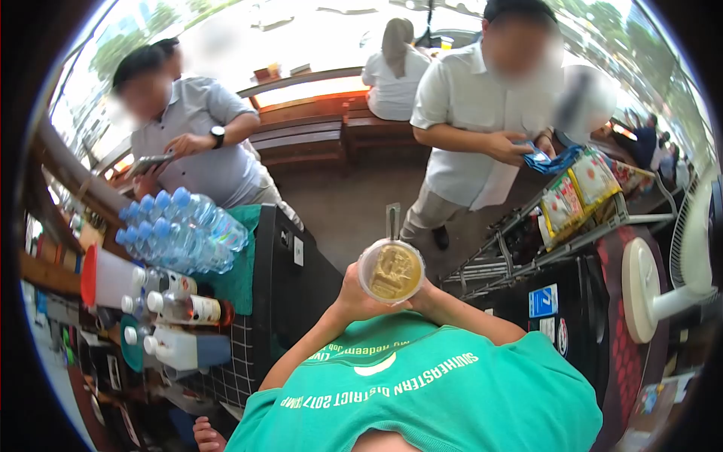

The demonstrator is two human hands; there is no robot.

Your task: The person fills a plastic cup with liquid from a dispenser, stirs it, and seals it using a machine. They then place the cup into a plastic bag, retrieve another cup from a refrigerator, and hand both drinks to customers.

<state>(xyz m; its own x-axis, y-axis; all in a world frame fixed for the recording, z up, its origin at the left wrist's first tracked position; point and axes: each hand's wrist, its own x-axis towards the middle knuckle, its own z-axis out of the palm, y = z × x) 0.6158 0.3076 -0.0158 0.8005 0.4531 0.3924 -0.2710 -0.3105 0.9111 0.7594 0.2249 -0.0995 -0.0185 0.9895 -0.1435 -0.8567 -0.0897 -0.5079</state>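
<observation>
In front of my green shirt I hold a clear plastic cup (pixel 391 271) of yellowish-brown drink with ice in it. A metal spoon handle (pixel 392 220) sticks up at the cup's far rim. My left hand (pixel 354 294) is closed around the cup's left side. Against the right side is my right hand (pixel 428 294), its fingers mostly hidden behind the cup.
Water bottles (pixel 184 226) and syrup bottles (pixel 192 309) crowd the left counter. Sachet packs (pixel 580 192) hang on a metal rack at right, near a white fan (pixel 640 290). A person (pixel 482 120) handles blue packets; another (pixel 196 135) holds a phone.
</observation>
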